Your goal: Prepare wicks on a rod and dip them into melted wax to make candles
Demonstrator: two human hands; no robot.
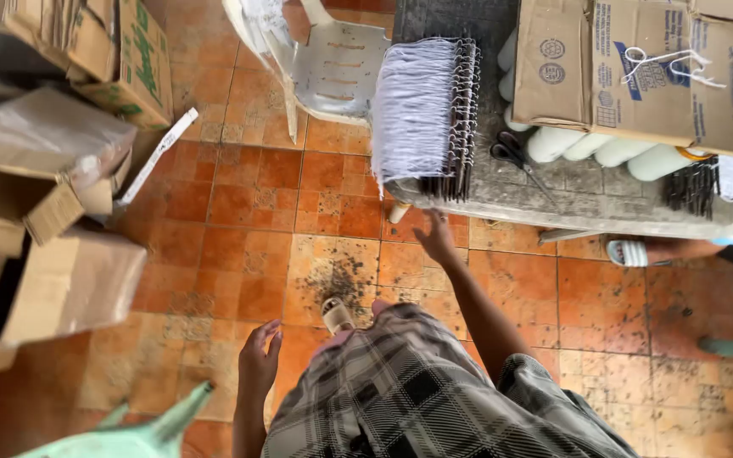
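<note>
Right hand (436,239) stretched out toward the near edge of the grey table (587,199), fingers loosely spread, gripping nothing, just below a row of dark wire-bound pads (460,119) with white string (413,106) draped over them. Left hand (259,363) hanging low over the orange floor tiles (239,220), fingers slack and apart, empty. Black scissors (511,154) lying on the table just right of the pads, near white rolls (591,146) under a flattened cardboard box (638,68). White plastic chair (332,64) at far left of the table. Cardboard boxes (53,212) stacked along the left.
</note>
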